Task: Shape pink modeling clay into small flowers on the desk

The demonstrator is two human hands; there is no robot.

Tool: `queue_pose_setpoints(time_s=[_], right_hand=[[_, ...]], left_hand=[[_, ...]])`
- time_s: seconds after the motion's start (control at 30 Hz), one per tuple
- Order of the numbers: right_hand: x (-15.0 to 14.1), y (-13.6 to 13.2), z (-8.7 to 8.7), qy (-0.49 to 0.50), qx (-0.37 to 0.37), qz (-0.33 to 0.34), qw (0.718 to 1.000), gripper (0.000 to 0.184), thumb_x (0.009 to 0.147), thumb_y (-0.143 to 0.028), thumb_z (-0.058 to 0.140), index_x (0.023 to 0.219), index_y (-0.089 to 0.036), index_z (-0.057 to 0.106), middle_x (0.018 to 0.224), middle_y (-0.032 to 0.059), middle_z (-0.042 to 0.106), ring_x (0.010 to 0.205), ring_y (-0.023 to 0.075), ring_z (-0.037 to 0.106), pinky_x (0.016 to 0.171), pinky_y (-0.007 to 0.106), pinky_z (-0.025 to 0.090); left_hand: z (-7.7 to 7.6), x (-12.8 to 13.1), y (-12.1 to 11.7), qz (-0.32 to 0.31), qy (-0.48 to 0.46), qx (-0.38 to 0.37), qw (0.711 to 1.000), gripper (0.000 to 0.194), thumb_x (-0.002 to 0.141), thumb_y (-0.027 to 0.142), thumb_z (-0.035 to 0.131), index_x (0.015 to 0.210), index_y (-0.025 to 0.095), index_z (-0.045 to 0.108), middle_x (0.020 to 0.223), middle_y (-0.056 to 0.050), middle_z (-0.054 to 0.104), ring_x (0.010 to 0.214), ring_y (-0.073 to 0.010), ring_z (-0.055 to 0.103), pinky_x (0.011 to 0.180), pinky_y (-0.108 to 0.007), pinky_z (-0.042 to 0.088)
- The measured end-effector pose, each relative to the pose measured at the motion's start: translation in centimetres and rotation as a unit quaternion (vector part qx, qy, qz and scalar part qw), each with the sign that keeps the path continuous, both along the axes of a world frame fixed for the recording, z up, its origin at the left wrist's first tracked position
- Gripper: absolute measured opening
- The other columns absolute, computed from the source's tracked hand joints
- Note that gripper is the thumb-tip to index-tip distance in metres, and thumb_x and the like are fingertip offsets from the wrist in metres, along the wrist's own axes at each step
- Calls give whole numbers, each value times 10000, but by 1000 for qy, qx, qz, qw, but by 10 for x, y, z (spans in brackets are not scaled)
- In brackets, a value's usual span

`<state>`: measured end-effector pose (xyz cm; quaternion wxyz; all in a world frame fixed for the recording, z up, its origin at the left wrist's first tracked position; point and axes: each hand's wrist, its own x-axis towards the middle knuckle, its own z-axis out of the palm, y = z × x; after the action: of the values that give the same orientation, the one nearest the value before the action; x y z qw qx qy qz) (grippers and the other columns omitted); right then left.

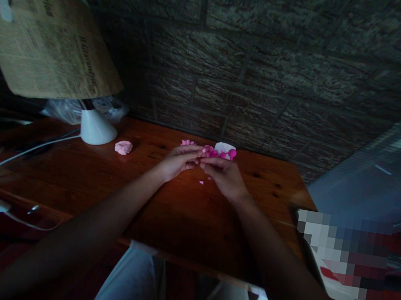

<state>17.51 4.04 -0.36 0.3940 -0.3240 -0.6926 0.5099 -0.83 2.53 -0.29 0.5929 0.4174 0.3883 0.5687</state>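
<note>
My left hand (pixel 182 161) and my right hand (pixel 225 175) meet fingertip to fingertip over the table. Both are closed in a pinch around a small piece of pink clay (pixel 204 151), partly hidden by the fingers. Just behind them lie bright magenta clay bits (pixel 232 153) and a white piece (pixel 224 147). A rough pink clay cluster (pixel 187 143) shows beyond my left hand. Farther left rests a pale pink clay lump (pixel 124 147). One tiny pink scrap (pixel 201 182) is on the wood below my fingers.
On the wooden table (pixel 182 218) stands a lamp with a white base (pixel 97 129) and a newspaper-covered shade (pixel 61 42). Its cord (pixel 13 156) runs over the left front edge. A plastic bag (pixel 64 110) is behind it. A stone wall (pixel 274 70) closes the back.
</note>
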Motion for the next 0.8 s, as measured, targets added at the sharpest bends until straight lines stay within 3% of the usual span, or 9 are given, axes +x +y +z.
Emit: queue_pose_setpoints(time_s=[0.43, 0.8], right_hand=[[0, -1, -1, 7, 12, 3, 1000, 186, 812, -333, 775, 959, -230, 827, 1043, 55, 822, 953, 222, 746, 909, 413, 585], [-1, -5, 4, -50, 62, 25, 997, 166, 900, -294, 690, 953, -226, 832, 990, 39, 821, 911, 188, 730, 834, 345, 572]], left_hand=[[-1, 0, 0, -3, 3, 11, 1000, 193, 741, 236, 893, 921, 190, 845, 838, -28, 727, 692, -71, 603, 637, -188, 464], [-7, 2, 2, 2, 46, 10, 999, 206, 754, 252, 889, 949, 204, 845, 968, -58, 774, 804, -105, 657, 678, -201, 483]])
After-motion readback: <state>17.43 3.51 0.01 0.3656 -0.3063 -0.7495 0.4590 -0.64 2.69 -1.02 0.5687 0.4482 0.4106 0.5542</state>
